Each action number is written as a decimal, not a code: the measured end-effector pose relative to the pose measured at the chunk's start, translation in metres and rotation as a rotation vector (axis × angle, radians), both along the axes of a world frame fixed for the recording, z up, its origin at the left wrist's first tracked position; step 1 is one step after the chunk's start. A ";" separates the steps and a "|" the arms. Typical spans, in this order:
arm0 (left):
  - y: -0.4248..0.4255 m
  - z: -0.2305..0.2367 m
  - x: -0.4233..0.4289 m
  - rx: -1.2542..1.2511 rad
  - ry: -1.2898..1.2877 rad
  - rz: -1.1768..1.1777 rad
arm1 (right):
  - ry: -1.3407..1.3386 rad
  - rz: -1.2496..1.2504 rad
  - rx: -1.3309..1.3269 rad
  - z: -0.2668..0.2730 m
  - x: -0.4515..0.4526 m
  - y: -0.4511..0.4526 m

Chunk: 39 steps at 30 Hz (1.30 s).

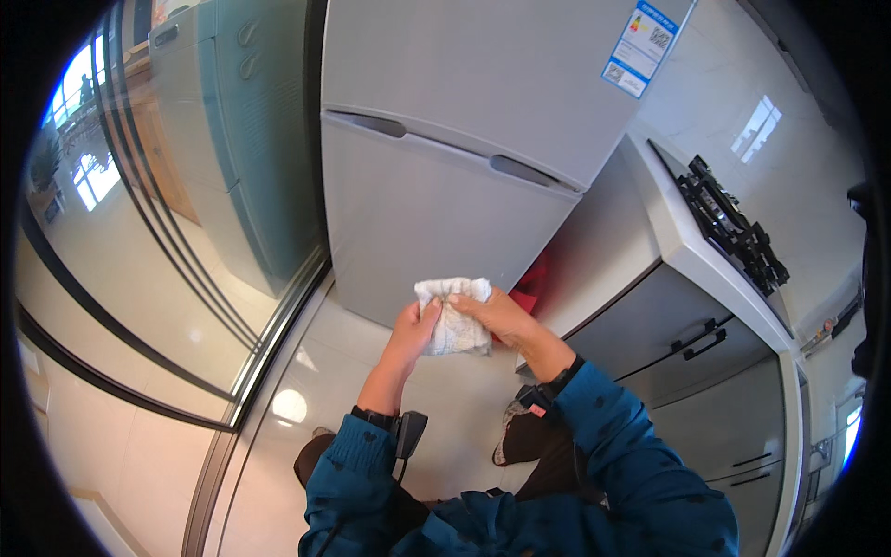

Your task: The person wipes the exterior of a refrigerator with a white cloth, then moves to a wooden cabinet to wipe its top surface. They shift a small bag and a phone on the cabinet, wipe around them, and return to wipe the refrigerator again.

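A folded white cloth is held up between both hands, in front of the lower door of a grey two-door refrigerator. My left hand grips the cloth's left side, thumb on top. My right hand grips its upper right side, its thumb also on the cloth and close to the other thumb. The fingers behind the cloth are hidden. Both refrigerator doors look closed.
Glass sliding doors with dark frames stand at the left. On the right are grey cabinets, a white countertop and a black gas hob. A red object sits between refrigerator and cabinet. Tiled floor lies below.
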<state>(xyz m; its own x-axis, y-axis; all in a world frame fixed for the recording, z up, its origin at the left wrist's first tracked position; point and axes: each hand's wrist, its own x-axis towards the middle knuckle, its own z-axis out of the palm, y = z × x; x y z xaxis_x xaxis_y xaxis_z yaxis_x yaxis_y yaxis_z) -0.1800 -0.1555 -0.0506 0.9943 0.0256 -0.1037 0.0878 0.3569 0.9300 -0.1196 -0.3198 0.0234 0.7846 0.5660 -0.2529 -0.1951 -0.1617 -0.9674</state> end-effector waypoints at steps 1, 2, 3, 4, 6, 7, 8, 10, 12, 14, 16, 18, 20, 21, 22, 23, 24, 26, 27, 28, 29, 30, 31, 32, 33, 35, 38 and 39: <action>-0.001 0.000 0.001 0.126 0.018 -0.009 | -0.084 -0.084 -0.002 0.008 0.000 -0.005; -0.002 -0.001 0.001 0.253 0.037 -0.015 | -0.151 -0.161 0.007 0.016 -0.002 -0.010; -0.003 -0.001 0.001 0.174 0.023 0.017 | -0.205 -0.221 0.045 0.025 -0.003 -0.014; -0.003 -0.001 -0.001 0.095 0.014 0.050 | -0.369 -0.337 0.066 0.037 0.000 -0.021; -0.002 0.000 -0.003 0.029 0.016 0.126 | -0.942 -0.411 0.070 0.070 0.012 -0.046; 0.000 0.000 -0.003 0.023 0.031 0.145 | -1.076 -0.509 0.068 0.085 0.020 -0.059; 0.002 0.000 -0.004 0.018 0.047 0.164 | -1.346 -0.608 -0.058 0.101 0.030 -0.072; 0.005 0.001 -0.004 0.008 0.053 0.183 | -1.646 -0.733 -0.272 0.118 0.044 -0.090; 0.006 0.000 -0.003 0.009 0.034 0.185 | -1.776 -0.723 -0.464 0.115 0.056 -0.094; 0.005 0.000 -0.002 0.013 0.021 0.164 | -1.868 -0.631 -0.633 0.105 0.067 -0.089; 0.004 -0.001 -0.002 0.029 0.015 0.156 | -1.804 -0.667 -0.700 0.091 0.071 -0.082; 0.004 -0.002 -0.003 0.041 0.007 0.162 | -1.828 -0.692 -0.721 0.086 0.075 -0.077; 0.005 -0.003 -0.004 0.039 -0.005 0.181 | -1.814 -0.697 -0.774 0.085 0.074 -0.075; 0.006 -0.003 -0.004 0.047 -0.005 0.193 | -1.818 -0.685 -0.802 0.086 0.073 -0.074; 0.007 -0.003 -0.004 0.043 -0.012 0.195 | -1.821 -0.671 -0.829 0.088 0.073 -0.073; 0.007 -0.004 -0.005 0.042 -0.009 0.201 | -1.826 -0.656 -0.857 0.089 0.073 -0.072; 0.006 -0.004 -0.005 0.043 -0.002 0.213 | -1.838 -0.629 -0.849 0.090 0.073 -0.069; 0.005 -0.004 -0.005 0.025 -0.001 0.203 | -1.866 -0.576 -0.835 0.090 0.075 -0.060; 0.004 -0.004 -0.005 0.019 -0.008 0.202 | -1.882 -0.556 -0.843 0.090 0.078 -0.053; 0.003 -0.004 -0.005 0.018 0.003 0.199 | -1.898 -0.535 -0.850 0.090 0.080 -0.044; 0.003 -0.004 -0.005 0.018 0.007 0.199 | -1.912 -0.512 -0.855 0.089 0.083 -0.034; 0.002 -0.004 -0.006 0.018 0.010 0.201 | -1.892 -0.452 -0.844 0.092 0.088 -0.024; 0.003 -0.004 -0.006 0.025 0.009 0.197 | -1.852 -0.429 -0.844 0.094 0.092 -0.014; 0.003 -0.003 -0.006 0.031 0.007 0.193 | -1.812 -0.408 -0.841 0.096 0.095 -0.002; 0.003 -0.003 -0.006 0.036 0.007 0.189 | -1.776 -0.387 -0.831 0.097 0.098 0.008; 0.003 -0.002 -0.006 0.032 0.007 0.196 | -1.720 -0.364 -0.775 0.100 0.102 0.021; 0.004 -0.002 -0.006 0.025 0.004 0.197 | -1.655 -0.310 -0.770 0.104 0.102 0.018; 0.004 -0.002 -0.006 0.030 0.008 0.196 | -1.674 -0.280 -0.746 0.106 0.099 0.008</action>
